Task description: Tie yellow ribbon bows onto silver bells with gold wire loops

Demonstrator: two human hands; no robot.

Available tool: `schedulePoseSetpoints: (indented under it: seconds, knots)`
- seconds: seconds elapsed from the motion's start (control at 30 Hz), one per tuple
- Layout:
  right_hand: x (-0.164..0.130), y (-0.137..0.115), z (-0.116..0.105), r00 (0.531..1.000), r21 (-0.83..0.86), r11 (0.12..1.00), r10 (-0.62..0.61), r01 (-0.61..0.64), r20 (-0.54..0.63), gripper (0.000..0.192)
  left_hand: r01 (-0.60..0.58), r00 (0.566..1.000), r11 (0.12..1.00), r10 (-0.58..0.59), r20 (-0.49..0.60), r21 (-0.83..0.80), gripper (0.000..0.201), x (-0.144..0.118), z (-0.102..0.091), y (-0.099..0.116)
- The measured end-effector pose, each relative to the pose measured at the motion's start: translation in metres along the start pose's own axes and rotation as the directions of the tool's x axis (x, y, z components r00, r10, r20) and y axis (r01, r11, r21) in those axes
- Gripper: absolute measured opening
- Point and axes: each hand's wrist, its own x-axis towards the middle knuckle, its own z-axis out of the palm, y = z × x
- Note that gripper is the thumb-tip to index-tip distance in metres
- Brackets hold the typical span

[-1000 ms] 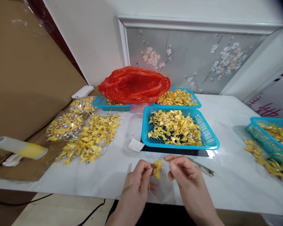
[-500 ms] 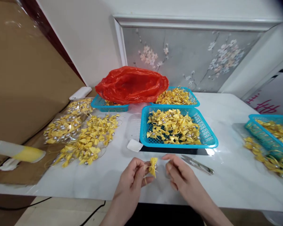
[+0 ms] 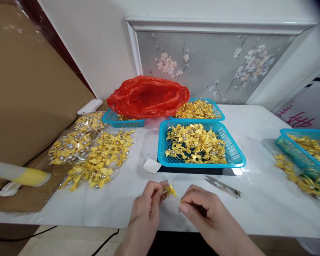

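My left hand [image 3: 149,204] is closed, with thumb and fingers pinching a small yellow ribbon bow [image 3: 171,191] that carries a silvery bead. Just right of it, my right hand [image 3: 202,206] is pinched too. A bit of thin yellow cord [image 3: 181,201] shows at its fingertips; the rest is hidden by the fingers. Both hands hover over the table's near part. Thread snips [image 3: 224,186] lie beyond my right hand. A blue basket [image 3: 202,165] of similar yellow bows stands past both hands.
Loose yellow bows [image 3: 104,156] are heaped at left beside bagged ones [image 3: 69,145]. A red plastic bag [image 3: 149,97] sits over a back basket [image 3: 125,123]. Another blue basket [image 3: 301,149] stands far right. A yellow-and-white roll [image 3: 21,174] lies on cardboard at left.
My right hand has gone from loosely curled fingers to a pinch on the cord, lower and nearer the bow. The bow has turned in my left hand.
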Motion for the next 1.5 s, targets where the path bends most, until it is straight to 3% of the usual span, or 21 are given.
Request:
schedulePoseSetpoints:
  seconds: [0.1, 0.17, 0.33, 0.5, 0.77, 0.9, 0.97, 1.07, 1.23, 1.5]
  knots:
    - [0.008, 0.000, -0.005, 0.977, -0.243, 0.955, -0.194, 0.168, -0.086, 0.025, 0.032, 0.999, 0.999, -0.032, 0.041, -0.013, 0.022, -0.005, 0.001, 0.000]
    - [0.014, 0.008, -0.010, 0.965, -0.338, 0.919, -0.245, 0.201, -0.092, 0.024, 0.069, 0.995, 0.996, -0.065, 0.070, -0.056, 0.027, -0.008, 0.000, 0.002]
    - [0.019, 0.031, -0.021, 0.971, -0.440, 0.869, -0.237, 0.226, 0.029, 0.026, 0.195, 0.972, 0.967, -0.168, 0.165, -0.165, 0.031, -0.013, -0.007, 0.011]
    - [0.010, 0.037, -0.032, 0.964, -0.541, 0.799, -0.239, 0.263, 0.116, 0.030, 0.305, 0.945, 0.909, -0.253, 0.207, -0.284, 0.028, -0.013, -0.010, 0.018]
    - [-0.010, 0.056, -0.075, 0.945, -0.648, 0.739, -0.315, 0.187, -0.086, 0.030, 0.375, 0.927, 0.828, -0.330, 0.179, -0.416, 0.018, -0.011, -0.025, 0.021]
    - [-0.017, 0.058, -0.084, 0.936, -0.655, 0.737, -0.327, 0.168, -0.127, 0.029, 0.427, 0.904, 0.767, -0.345, 0.253, -0.480, 0.016, -0.012, -0.027, 0.021]
    - [-0.018, 0.055, -0.082, 0.937, -0.650, 0.741, -0.325, 0.168, -0.128, 0.028, 0.417, 0.908, 0.767, -0.336, 0.249, -0.488, 0.021, -0.012, -0.025, 0.021]
    - [-0.020, 0.049, -0.079, 0.937, -0.639, 0.750, -0.325, 0.172, -0.129, 0.027, 0.331, 0.942, 0.840, -0.270, 0.198, -0.430, 0.030, -0.011, -0.019, 0.023]
    - [-0.023, 0.041, -0.078, 0.927, -0.610, 0.766, -0.350, 0.202, -0.133, 0.026, 0.240, 0.967, 0.916, -0.196, 0.165, -0.320, 0.059, -0.008, -0.011, 0.028]
    - [-0.026, 0.047, -0.067, 0.965, -0.529, 0.839, -0.229, 0.129, -0.128, 0.029, 0.160, 0.987, 0.963, -0.148, 0.066, -0.219, 0.060, 0.001, -0.006, 0.015]
